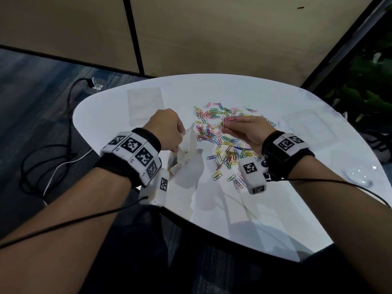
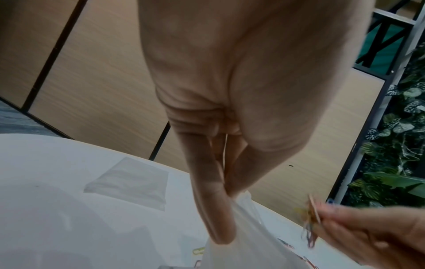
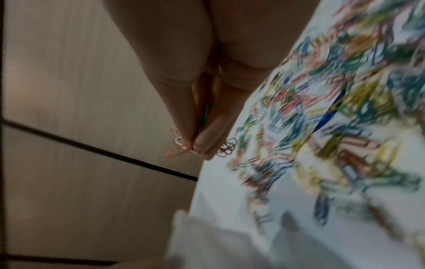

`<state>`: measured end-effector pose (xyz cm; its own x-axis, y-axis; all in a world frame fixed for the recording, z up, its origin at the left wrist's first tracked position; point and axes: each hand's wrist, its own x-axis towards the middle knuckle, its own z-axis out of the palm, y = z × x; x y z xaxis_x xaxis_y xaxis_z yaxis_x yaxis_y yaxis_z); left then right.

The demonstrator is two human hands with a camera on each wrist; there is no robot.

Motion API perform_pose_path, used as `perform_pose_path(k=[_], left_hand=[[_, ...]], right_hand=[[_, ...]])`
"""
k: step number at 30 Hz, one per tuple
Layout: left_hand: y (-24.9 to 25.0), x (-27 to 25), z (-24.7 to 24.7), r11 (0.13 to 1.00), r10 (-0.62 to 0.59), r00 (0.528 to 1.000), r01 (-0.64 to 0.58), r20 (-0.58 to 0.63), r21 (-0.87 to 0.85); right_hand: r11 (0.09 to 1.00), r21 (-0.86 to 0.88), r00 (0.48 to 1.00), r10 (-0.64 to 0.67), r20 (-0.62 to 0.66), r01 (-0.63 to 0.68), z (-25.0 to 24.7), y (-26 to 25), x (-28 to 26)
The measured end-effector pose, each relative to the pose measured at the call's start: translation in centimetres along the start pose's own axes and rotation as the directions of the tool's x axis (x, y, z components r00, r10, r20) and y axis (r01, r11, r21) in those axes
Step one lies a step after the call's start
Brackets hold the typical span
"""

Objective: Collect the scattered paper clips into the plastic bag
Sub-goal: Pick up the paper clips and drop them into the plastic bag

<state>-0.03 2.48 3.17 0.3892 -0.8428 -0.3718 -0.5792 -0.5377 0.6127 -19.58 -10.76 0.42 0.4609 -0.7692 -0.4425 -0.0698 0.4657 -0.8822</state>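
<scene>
While the left hand (image 1: 166,129) pinches the upper edge of the plastic bag (image 1: 186,154) between thumb and fingers (image 2: 216,209), the bag hangs down from that grip toward the white desk (image 1: 265,209), its mouth turned toward the right. Just beside the bag's rim, the right hand (image 1: 247,129) is raised above the desk, its fingers (image 3: 207,142) pressed together around a small bunch of paper clips (image 3: 181,147); pink, white, green and dark loops stick out past the fingertips. That bunch is near the bag but apart from it, with open air between. Below and behind the right hand lies the scattered pile of coloured clips (image 1: 220,134), spread across the middle of the desk, some reaching close to the bag's lower folds. A second, flat clear bag (image 1: 146,105) lies farther back on the left. Black cables (image 1: 48,158) coil on the carpet beside the desk.
</scene>
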Motion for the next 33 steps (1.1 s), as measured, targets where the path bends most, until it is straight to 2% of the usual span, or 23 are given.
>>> perform_pose_path(k=[4, 7, 10, 16, 18, 21, 25, 29, 33], left_hand=[[0.5, -0.2, 0.9, 0.998, 0.058, 0.998, -0.058, 0.014, -0.002], [0.6, -0.3, 1.5, 0.996, 0.084, 0.996, -0.083, 0.011, -0.035], [0.7, -0.4, 1.9, 0.993, 0.106, 0.994, -0.105, 0.008, -0.055], [0.5, 0.0, 1.9, 0.991, 0.084, 0.995, -0.089, -0.054, -0.098], [0.7, -0.1, 2.0, 0.990, 0.096, 0.994, -0.101, -0.059, -0.096], [1.0, -0.2, 2.6, 0.990, 0.121, 0.992, -0.123, -0.036, -0.067], [1.1, -0.4, 3.0, 0.989, 0.145, 0.989, -0.145, -0.028, -0.017], [0.9, -0.4, 2.8, 0.989, 0.148, 0.989, -0.148, -0.023, 0.003], [1.0, -0.4, 3.1, 0.989, 0.148, 0.989, -0.148, 0.003, 0.021]], right_hand=[[0.972, 0.206, 0.984, 0.079, 0.159, -0.111, 2.2, -0.1, -1.6], [0.957, 0.230, 0.969, 0.129, 0.213, -0.178, 4.1, 1.4, -2.1], [0.976, 0.127, 0.976, 0.156, 0.150, -0.175, 5.5, 2.6, -2.2], [0.993, -0.079, 0.992, 0.090, 0.091, -0.082, 6.2, 3.2, -1.9], [0.977, -0.202, 0.996, 0.075, 0.056, -0.062, 6.0, 3.7, -1.8], [0.885, -0.463, 0.999, 0.046, -0.005, -0.043, 6.1, 4.9, -1.6], [0.699, -0.711, 0.996, -0.090, 0.020, 0.077, 6.5, 5.0, -1.7], [0.563, -0.814, 0.989, -0.099, 0.107, 0.145, 6.4, 4.6, -2.2], [0.468, -0.867, 0.983, -0.140, 0.117, 0.170, 6.6, 4.8, -2.0]])
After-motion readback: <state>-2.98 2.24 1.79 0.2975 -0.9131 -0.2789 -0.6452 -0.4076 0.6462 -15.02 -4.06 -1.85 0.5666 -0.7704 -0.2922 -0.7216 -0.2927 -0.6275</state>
